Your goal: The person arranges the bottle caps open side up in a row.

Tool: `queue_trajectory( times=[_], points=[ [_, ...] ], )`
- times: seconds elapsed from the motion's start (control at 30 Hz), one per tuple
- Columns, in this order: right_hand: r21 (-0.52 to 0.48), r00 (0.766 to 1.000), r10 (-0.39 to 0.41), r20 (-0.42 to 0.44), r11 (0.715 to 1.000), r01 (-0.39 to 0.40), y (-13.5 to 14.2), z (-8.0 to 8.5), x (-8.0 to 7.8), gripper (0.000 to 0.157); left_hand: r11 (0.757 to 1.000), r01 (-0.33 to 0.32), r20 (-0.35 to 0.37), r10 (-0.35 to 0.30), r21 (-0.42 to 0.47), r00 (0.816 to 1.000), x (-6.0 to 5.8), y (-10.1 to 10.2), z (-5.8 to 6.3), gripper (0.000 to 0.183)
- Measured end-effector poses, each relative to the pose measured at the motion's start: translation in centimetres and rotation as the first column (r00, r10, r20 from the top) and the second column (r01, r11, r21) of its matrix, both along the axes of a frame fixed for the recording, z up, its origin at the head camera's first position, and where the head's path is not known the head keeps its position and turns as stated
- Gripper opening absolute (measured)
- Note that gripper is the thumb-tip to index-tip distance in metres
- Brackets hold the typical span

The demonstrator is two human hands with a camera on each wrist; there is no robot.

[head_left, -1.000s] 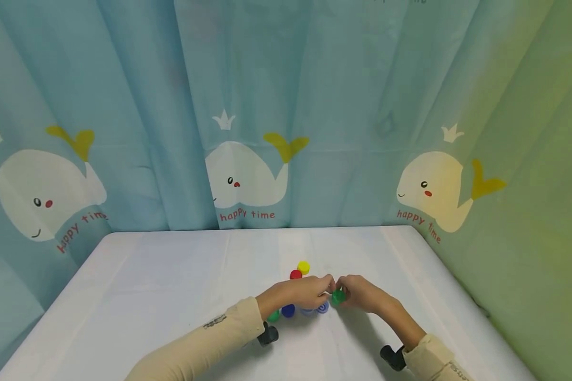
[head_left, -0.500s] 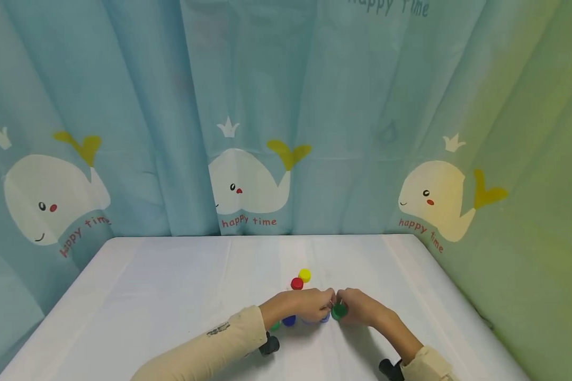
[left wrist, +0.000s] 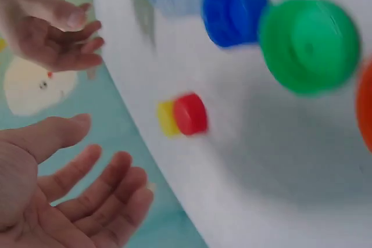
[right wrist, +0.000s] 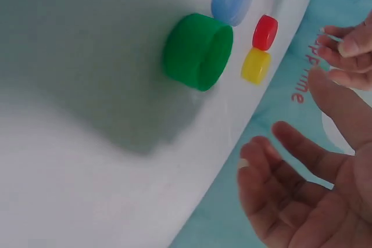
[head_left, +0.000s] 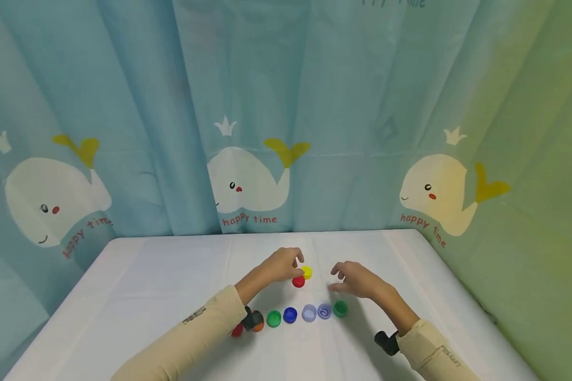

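My left hand is held above the table beside a red bottle cap and a yellow bottle cap, which sit touching each other. Its fingers are spread and loosely bent, with nothing in them. To the right, my right hand hovers with relaxed fingers, also holding nothing. A row of caps lies nearer to me: a green cap at the right end, two pale blue ones, a dark blue cap and another green cap. An orange cap and a second red cap are partly hidden by my left wrist.
The caps stand on a white table. Behind it hangs a blue curtain with printed whales, turning green on the right side. A black wrist camera sticks out below the right sleeve.
Both hands were together at the right-end green cap, which now stands on the table in the row. The left hand has moved away and left to the red and yellow caps; the right has lifted off.
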State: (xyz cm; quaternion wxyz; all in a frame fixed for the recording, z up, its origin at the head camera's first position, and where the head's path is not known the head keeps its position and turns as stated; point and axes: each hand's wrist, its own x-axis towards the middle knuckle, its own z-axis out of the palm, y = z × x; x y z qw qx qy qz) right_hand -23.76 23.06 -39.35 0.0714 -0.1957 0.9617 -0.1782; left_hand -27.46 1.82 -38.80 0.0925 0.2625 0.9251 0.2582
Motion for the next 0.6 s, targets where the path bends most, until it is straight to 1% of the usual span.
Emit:
queue_trajectory(
  times=[0.03, 0.07, 0.13, 0.2, 0.3, 0.37, 0.5, 0.6],
  points=[
    [-0.005, 1.0, -0.016, 0.013, 1.0, 0.017, -0.5, 0.1, -0.5, 0.033, 0.999, -0.021, 0.01, 0.022, -0.029, 1.0, -0.3, -0.3, 0.0, 0.027],
    [-0.013, 1.0, -0.012, 0.014, 1.0, 0.012, -0.9, 0.1, -0.9, 0.031, 0.998, -0.039, 0.021, 0.04, -0.058, 0.999, -0.5, -0.5, -0.1, 0.028],
    [-0.029, 1.0, 0.012, 0.008, 1.0, -0.011, -1.7, 0.2, -1.6, 0.028, 0.993, -0.06, 0.049, 0.065, -0.103, 0.997, -1.0, -0.7, -0.4, 0.03],
    [-0.046, 0.999, 0.045, 0.006, 0.998, -0.045, -2.5, 0.1, -2.1, 0.026, 0.99, -0.064, 0.069, 0.074, -0.129, 0.995, -1.3, -0.9, -0.8, 0.03],
    [-0.063, 0.995, 0.098, 0.0, 0.993, -0.098, -3.7, -0.2, -2.8, 0.024, 0.986, -0.064, 0.08, 0.077, -0.153, 0.994, -1.7, -0.8, -1.5, 0.031],
    [-0.066, 0.995, 0.098, 0.026, 0.993, -0.097, -4.5, -0.5, -3.1, 0.023, 0.985, -0.057, 0.071, 0.069, -0.163, 0.995, -1.9, -0.7, -2.0, 0.03],
    [-0.076, 0.996, 0.061, 0.066, 0.996, -0.056, -5.8, -1.1, -3.4, 0.018, 0.986, -0.047, 0.054, 0.056, -0.16, 0.997, -2.1, -0.6, -2.5, 0.03],
    [-0.084, 0.997, 0.059, 0.04, 0.995, -0.056, -6.5, -1.4, -3.6, 0.015, 0.987, -0.04, 0.046, 0.048, -0.156, 0.998, -2.2, -0.6, -2.6, 0.03]
  ],
)
